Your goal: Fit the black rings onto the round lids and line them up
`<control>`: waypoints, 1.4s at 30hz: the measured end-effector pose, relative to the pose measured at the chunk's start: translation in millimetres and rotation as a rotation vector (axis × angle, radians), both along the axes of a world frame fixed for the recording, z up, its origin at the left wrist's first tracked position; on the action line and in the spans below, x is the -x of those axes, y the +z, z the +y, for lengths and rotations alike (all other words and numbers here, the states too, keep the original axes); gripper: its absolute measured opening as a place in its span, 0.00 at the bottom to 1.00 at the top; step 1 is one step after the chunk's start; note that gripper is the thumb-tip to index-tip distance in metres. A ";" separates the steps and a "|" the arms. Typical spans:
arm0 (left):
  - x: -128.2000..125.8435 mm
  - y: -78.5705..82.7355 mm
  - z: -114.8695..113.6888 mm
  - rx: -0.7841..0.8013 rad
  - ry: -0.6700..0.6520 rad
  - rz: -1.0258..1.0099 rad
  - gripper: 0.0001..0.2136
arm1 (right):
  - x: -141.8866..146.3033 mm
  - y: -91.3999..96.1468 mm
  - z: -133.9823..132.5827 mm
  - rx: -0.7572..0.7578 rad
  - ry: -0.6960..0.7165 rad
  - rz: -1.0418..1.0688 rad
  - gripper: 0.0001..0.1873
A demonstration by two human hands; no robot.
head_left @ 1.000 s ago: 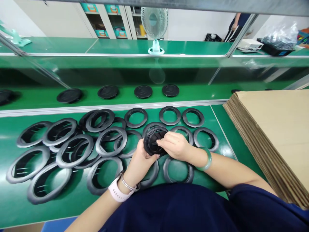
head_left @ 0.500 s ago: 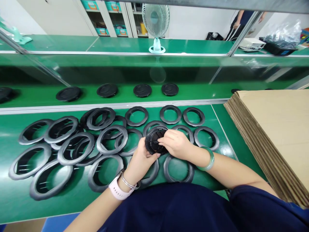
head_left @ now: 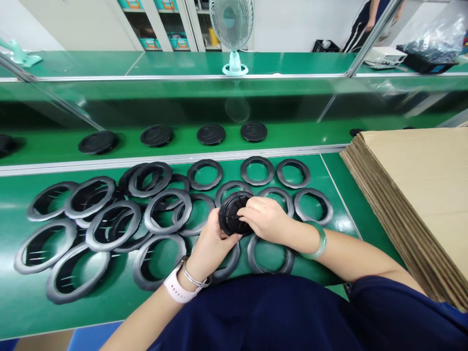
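Note:
A black round plastic part (head_left: pixel 227 214) with a raised rim and a ribbed inside is held tilted above the green table. My left hand (head_left: pixel 215 239) grips it by the left and lower edge, the thumb along the near rim. The fingers of my right hand (head_left: pixel 265 217) are pinched together at the middle of the part's inside; whatever sits between the fingertips is hidden. Just beyond the part lies a grey-black ring (head_left: pixel 232 187), partly covered by it. Another ring (head_left: pixel 270 256) rests below my right hand.
Many grey-black rings (head_left: pixel 168 212) cover the table (head_left: pixel 22 302), some overlapping at left. Behind a metal rail, several black round discs (head_left: pixel 211 134) lie on a green strip (head_left: pixel 183 146). Stacked cardboard (head_left: pixel 420 170) stands at right. A fan (head_left: pixel 232 24) and a person (head_left: pixel 369 22) are farther back.
The view has shifted slightly. My hands keep nearly the same hold on the black round part, which has turned or tilted a little. The person at the back has moved slightly right.

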State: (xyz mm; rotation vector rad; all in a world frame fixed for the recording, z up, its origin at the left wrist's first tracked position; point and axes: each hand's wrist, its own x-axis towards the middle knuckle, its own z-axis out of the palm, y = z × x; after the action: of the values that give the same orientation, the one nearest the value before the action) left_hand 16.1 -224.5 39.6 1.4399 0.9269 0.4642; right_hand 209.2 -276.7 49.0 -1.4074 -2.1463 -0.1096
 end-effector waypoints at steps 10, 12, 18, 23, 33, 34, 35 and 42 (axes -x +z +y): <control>-1.6 2.8 -2.2 0.005 0.004 -0.059 0.29 | 8.6 11.4 -6.7 0.006 -0.024 -0.051 0.16; -3.4 5.9 -2.9 0.072 0.043 -0.142 0.29 | 6.1 14.6 -7.9 -0.056 -0.061 0.104 0.17; -2.4 8.5 -5.1 0.088 0.062 -0.198 0.32 | -0.6 10.6 0.8 0.191 -0.270 0.699 0.16; 4.2 -0.7 -5.9 0.038 -0.011 -0.125 0.39 | 4.0 -2.2 8.2 0.421 -0.308 0.952 0.08; 7.1 11.8 -3.6 -0.306 0.033 0.083 0.19 | 13.2 9.9 2.9 0.454 -0.273 0.970 0.08; 7.5 12.3 -2.8 -0.305 0.047 0.080 0.18 | 11.5 13.3 2.0 0.490 -0.202 0.986 0.12; 7.9 12.4 -2.0 -0.303 0.055 0.076 0.18 | 9.8 16.6 1.1 0.531 -0.137 1.003 0.16; 9.6 10.9 -0.4 -0.289 0.006 0.083 0.18 | 3.9 24.4 -2.8 0.613 -0.051 0.956 0.24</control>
State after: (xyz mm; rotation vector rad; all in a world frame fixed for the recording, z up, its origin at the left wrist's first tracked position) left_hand 6.4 -224.8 50.5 1.7286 0.9583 0.5637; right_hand 205.4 -279.4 73.3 -1.3931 -1.3542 1.0626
